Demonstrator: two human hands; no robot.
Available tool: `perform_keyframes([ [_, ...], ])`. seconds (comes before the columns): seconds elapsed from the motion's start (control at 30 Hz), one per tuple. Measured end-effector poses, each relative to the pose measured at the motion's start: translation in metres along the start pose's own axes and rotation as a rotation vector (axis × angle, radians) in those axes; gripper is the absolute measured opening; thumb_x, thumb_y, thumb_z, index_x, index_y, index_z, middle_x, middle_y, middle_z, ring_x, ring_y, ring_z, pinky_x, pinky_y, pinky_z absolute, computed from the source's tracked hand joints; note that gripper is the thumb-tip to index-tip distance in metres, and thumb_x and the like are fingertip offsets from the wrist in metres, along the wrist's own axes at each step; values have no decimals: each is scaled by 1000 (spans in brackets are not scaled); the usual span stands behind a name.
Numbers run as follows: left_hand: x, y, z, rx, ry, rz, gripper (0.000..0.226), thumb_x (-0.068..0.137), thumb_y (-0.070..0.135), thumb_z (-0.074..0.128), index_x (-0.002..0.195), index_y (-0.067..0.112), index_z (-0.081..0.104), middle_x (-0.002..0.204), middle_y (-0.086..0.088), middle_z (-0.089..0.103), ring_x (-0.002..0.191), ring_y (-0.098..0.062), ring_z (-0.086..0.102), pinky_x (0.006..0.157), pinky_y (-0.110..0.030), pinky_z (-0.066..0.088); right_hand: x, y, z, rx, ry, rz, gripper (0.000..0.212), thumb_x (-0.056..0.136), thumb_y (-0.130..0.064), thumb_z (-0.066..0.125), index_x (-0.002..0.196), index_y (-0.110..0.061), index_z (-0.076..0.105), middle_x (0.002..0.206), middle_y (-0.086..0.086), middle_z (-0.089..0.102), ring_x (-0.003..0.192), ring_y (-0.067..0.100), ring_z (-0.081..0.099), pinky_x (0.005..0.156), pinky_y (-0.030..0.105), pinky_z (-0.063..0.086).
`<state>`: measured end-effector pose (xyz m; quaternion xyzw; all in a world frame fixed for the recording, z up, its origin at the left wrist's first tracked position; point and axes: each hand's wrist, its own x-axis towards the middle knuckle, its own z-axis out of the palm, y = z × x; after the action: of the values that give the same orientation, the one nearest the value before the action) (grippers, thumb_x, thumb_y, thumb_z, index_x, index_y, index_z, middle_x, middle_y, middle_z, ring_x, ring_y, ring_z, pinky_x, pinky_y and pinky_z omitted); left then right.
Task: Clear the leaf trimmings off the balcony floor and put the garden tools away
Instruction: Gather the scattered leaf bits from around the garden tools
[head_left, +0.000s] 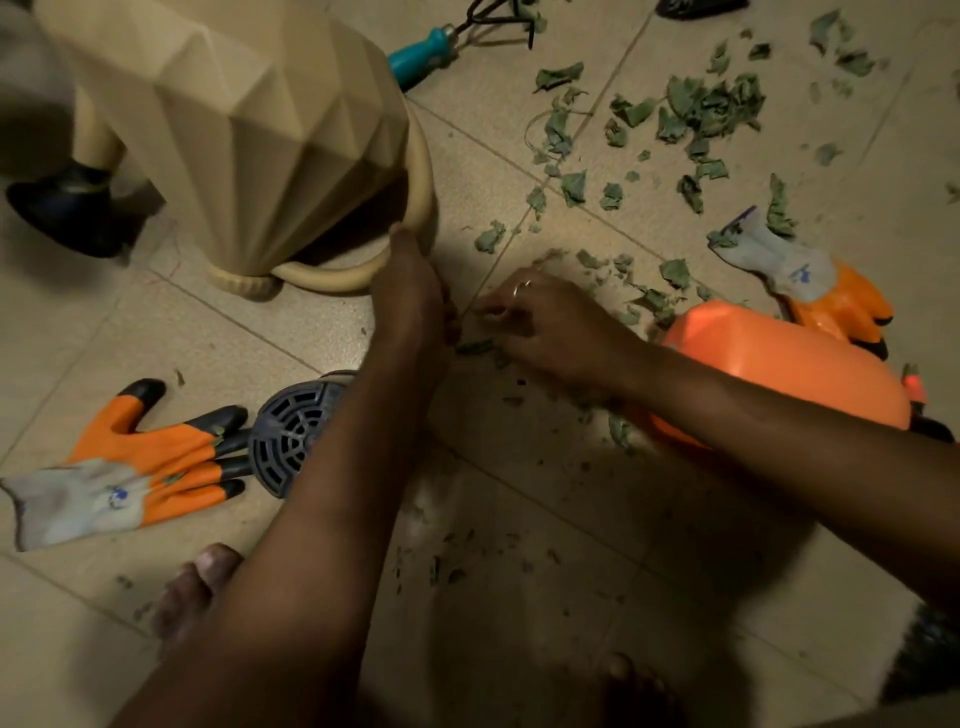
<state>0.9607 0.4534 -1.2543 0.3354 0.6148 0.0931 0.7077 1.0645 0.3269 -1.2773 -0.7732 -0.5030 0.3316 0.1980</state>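
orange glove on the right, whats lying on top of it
On the glove, leaf trimmings lie across the grey cuff. The orange container covers its lower edge, hiding that part.

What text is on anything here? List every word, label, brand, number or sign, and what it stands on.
Glove on the left: blue printed mark on the grey cuff, too blurred to read.
Glove on the right: blue mark on the cuff, too small and blurred to read.
Beige pot, orange container, hand rake: no text visible.
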Motion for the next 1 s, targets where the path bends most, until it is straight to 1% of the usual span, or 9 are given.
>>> perform_keyframes([
  [0.1,3,20,-8,89,-114,-63,41,106,49,40,73,24,40,53,7,33,42,-10,25,40,-18,22,2,-3,21,-206,-105,-91,43,91,-39,61,130,-22,62,125,3,54,112,21,51,89,40,51],
  [0.3,-1,27,-12,75,-150,-80,42,106,51,42,74,24,39,57,6,31,42,-9,23,41,-17,20,9,-11,28,-335,-42,-200,24,97,-18,60,118,-12,70,114,13,64,104,30,60,80,35,46],
  [0.4,1,23,-9,28,-101,-46,44,106,52,42,73,23,41,57,6,33,41,-8,25,40,-17,22,18,-12,12,-125,-1,-40,21,95,-22,65,114,-24,74,109,-1,73,99,11,66,87,31,54],
  [0.53,1,14,0,0,-48,6,39,106,51,42,81,22,48,63,6,38,46,-9,33,43,-17,30,31,-20,-27,400,173,157,13,88,-20,77,101,-21,73,88,-12,73,79,-6,68,70,10,49],
  [0.67,-7,6,17,-110,-153,9,44,107,49,36,92,17,61,66,4,54,54,-9,47,55,-25,38,40,-31,-47,625,201,98,15,83,-16,82,94,-17,73,79,-4,76,76,5,73,71,22,58],
  [0.77,-9,4,30,-312,-212,-107,58,108,52,32,114,7,69,102,-10,75,91,-21,69,79,-31,54,43,-29,-44,346,154,-17,12,87,-22,77,99,-19,77,86,-11,73,76,1,71,69,22,60],
  [0.83,-6,4,33,-412,-220,-151,59,108,52,34,127,4,63,126,-17,70,114,-29,69,100,-40,54,46,-22,-43,207,162,-76,11,87,-28,76,97,-24,78,89,-12,67,77,1,66,69,18,54],
  [0.9,-2,4,34,-389,-217,-118,52,109,49,37,123,6,62,122,-16,71,103,-25,72,87,-34,57,48,-15,-45,187,145,-91,12,84,-33,74,91,-24,78,92,-7,63,80,4,63,69,19,50],
  [1.0,2,2,33,-305,-213,-61,41,110,44,38,92,13,57,70,-3,60,53,-9,49,46,-20,37,52,-5,-54,262,175,-106,15,85,-29,69,88,-16,76,89,-2,65,80,10,63,69,26,51],
])
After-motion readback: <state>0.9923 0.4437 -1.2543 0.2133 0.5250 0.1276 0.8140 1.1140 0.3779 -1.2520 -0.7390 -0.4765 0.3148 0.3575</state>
